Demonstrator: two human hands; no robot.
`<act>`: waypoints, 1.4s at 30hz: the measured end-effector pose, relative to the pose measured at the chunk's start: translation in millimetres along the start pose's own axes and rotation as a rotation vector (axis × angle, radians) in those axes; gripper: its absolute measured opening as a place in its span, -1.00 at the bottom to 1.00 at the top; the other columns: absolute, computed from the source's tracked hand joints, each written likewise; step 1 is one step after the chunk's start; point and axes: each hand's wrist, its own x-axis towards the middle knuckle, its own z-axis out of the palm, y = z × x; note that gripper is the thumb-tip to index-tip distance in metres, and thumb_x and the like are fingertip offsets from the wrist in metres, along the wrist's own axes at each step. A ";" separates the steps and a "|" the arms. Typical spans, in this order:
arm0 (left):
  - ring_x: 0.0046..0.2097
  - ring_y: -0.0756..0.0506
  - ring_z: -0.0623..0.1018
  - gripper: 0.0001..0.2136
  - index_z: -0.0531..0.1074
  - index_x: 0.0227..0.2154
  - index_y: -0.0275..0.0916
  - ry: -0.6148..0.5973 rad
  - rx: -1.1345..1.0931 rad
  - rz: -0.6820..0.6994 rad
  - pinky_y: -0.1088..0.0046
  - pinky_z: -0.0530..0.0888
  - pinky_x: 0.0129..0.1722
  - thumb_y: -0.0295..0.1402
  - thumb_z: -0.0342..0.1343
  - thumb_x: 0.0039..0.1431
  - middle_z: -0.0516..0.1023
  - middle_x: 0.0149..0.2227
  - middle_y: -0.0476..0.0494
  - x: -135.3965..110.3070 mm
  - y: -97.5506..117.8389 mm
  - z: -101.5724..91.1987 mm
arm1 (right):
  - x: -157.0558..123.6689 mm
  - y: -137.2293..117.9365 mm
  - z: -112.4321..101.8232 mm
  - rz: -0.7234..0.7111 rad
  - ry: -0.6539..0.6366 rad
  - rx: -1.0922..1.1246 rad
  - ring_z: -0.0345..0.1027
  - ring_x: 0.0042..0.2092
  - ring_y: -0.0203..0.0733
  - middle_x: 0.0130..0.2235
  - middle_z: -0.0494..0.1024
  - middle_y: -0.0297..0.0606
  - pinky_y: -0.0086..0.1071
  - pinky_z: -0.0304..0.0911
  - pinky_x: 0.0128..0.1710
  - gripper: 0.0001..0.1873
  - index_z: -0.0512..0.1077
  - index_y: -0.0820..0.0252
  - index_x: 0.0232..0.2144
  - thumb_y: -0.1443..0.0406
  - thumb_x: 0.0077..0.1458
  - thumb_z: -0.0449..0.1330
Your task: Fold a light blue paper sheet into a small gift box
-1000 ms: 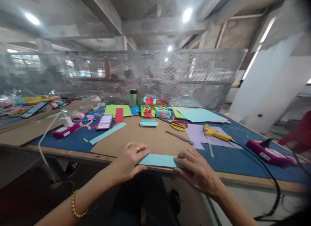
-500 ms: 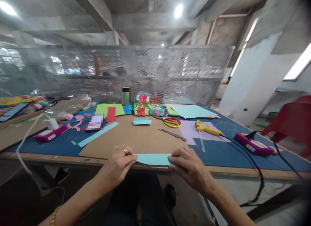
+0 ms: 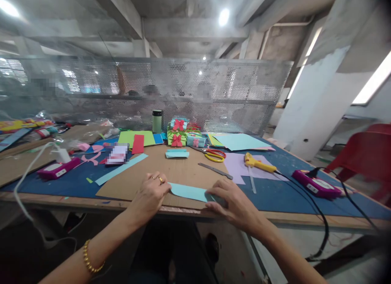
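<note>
A light blue paper strip (image 3: 189, 192) stretches between my two hands, low over the cardboard sheet (image 3: 180, 172) at the table's front edge. My left hand (image 3: 153, 192) pinches its left end; rings show on the fingers. At the other end, my right hand (image 3: 229, 200) has its fingers and thumb closed on the paper. The strip slants, its left end farther from me. Beyond it lies a folded light blue paper piece (image 3: 177, 154). A metal craft knife or file-like blade (image 3: 215, 170) lies to the right, near scissors (image 3: 215, 155) with red and yellow handles.
A yellow glue gun (image 3: 259, 164) rests on purple paper (image 3: 235, 166), cabled to a purple power box (image 3: 316, 184). Small paper boxes with red bows (image 3: 177, 139) stand at the back beside a green bottle (image 3: 157, 122). A phone (image 3: 117, 154) and another blue strip (image 3: 122, 170) lie left.
The strip's left end has moved up and away from the table edge with my left hand, so it now slants. My right hand has shifted slightly left, still holding its end.
</note>
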 end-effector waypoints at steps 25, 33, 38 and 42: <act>-0.26 -0.10 0.36 -0.78 0.46 -0.36 -0.28 -0.006 -0.062 0.010 0.32 0.18 -0.22 -0.59 -0.06 0.30 0.45 -0.34 -0.10 -13.6 -6.7 4.0 | -106.5 66.9 -61.6 0.412 0.271 -0.446 0.19 -0.56 -0.21 -0.56 0.26 -0.37 -0.31 0.08 -0.50 -0.63 0.21 0.07 -0.55 0.05 0.23 0.01; -0.26 -0.09 0.39 -0.77 0.46 -0.36 -0.24 -0.024 -0.056 0.017 0.31 0.17 -0.21 -0.51 -0.08 0.34 0.46 -0.34 -0.09 -9.4 -8.7 5.6 | -105.6 23.2 -58.8 0.117 0.427 -0.506 0.37 -0.04 0.06 -0.03 0.44 -0.04 -0.09 0.29 -0.07 -0.66 0.33 0.10 0.05 0.23 0.23 0.08; -0.32 -0.08 0.38 -0.73 0.43 -0.43 -0.22 0.044 -0.022 0.039 0.33 0.17 -0.26 -0.46 -0.10 0.35 0.44 -0.41 -0.07 -12.8 -11.5 16.7 | -14.4 -26.4 -11.2 -0.082 0.163 -0.140 0.37 -0.12 -0.11 -0.11 0.50 -0.15 -0.26 0.31 -0.15 -0.70 0.44 0.09 -0.08 0.44 0.20 0.05; -0.31 -0.09 0.42 -0.76 0.44 -0.42 -0.19 0.069 -0.083 0.003 0.34 0.23 -0.25 -0.43 -0.08 0.32 0.47 -0.39 -0.09 -14.0 -14.5 25.5 | 20.3 -21.0 24.8 -0.035 0.047 -0.092 0.33 -0.16 -0.15 -0.17 0.49 -0.26 -0.33 0.23 -0.20 -0.92 0.48 0.11 -0.28 0.33 0.12 0.23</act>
